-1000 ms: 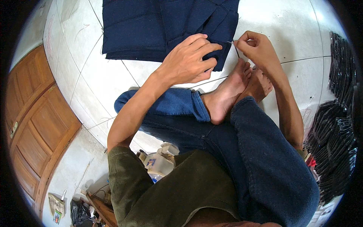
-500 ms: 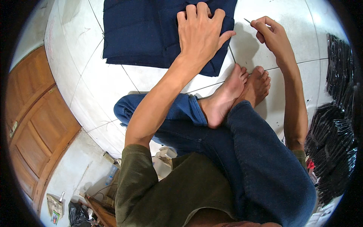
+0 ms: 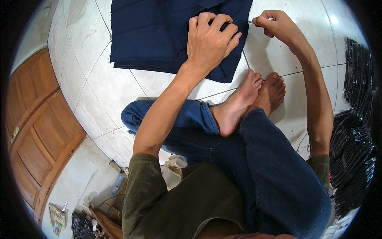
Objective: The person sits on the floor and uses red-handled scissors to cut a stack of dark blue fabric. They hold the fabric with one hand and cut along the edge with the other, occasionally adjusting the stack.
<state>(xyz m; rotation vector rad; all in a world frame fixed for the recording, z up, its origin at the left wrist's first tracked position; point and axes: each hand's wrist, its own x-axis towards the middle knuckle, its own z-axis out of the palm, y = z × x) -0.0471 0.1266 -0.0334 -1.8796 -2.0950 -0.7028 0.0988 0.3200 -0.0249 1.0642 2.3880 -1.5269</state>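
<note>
A folded navy blue cloth (image 3: 143, 40) lies on the white tiled floor at the top of the view. My left hand (image 3: 210, 43) rests on its right part, fingers curled into the fabric; their tips are partly hidden. To the right of the cloth, my right hand (image 3: 277, 24) pinches a thin, pointed, needle-like tool (image 3: 250, 22) between thumb and forefinger. Its tip points left and reaches the cloth's right edge, close to my left fingers. Whether it pierces the fabric is too small to tell.
My bare feet (image 3: 254, 91) are crossed just below the cloth. Bundles of shiny black strips (image 3: 354, 147) lie along the right side. A wooden door (image 3: 43, 127) stands at the left. Below it are a black plastic bag (image 3: 82, 225) and a plastic bottle (image 3: 117, 183).
My right hand has moved left, bringing the tool up to the cloth's edge. My left fingers have curled in more, with the thumb drawn toward them.
</note>
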